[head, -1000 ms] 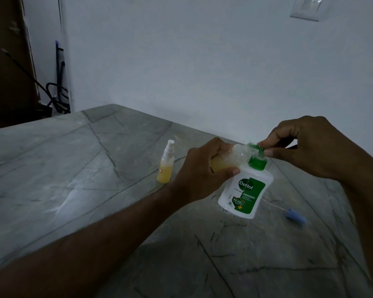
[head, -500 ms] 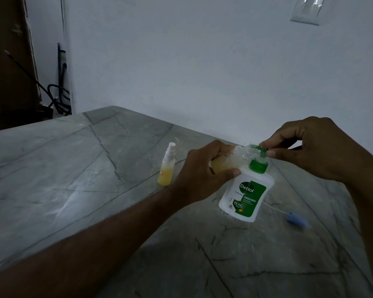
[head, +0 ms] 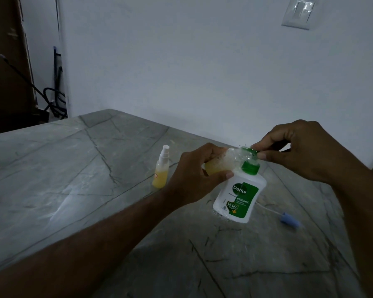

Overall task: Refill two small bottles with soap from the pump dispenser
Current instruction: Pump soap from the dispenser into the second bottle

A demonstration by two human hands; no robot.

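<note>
The left hand [head: 197,172] grips 1 small bottle [head: 222,163] tilted against the green nozzle, presumably to catch soap. The right hand [head: 297,151] pinches the pump head [head: 249,152] of the dispenser [head: 239,196], right of center on the counter [head: 73,179]. The other bottle [head: 160,171] stands left. Against the earlier frame, little differs.

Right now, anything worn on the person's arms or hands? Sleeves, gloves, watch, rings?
Nothing worn that shows. The left hand and right hand are bare: no gloves, and no rings visible on the fingers. Both forearms are bare along all that is in frame, with no sleeve, watch or band. The dim light could hide small marks.
</note>
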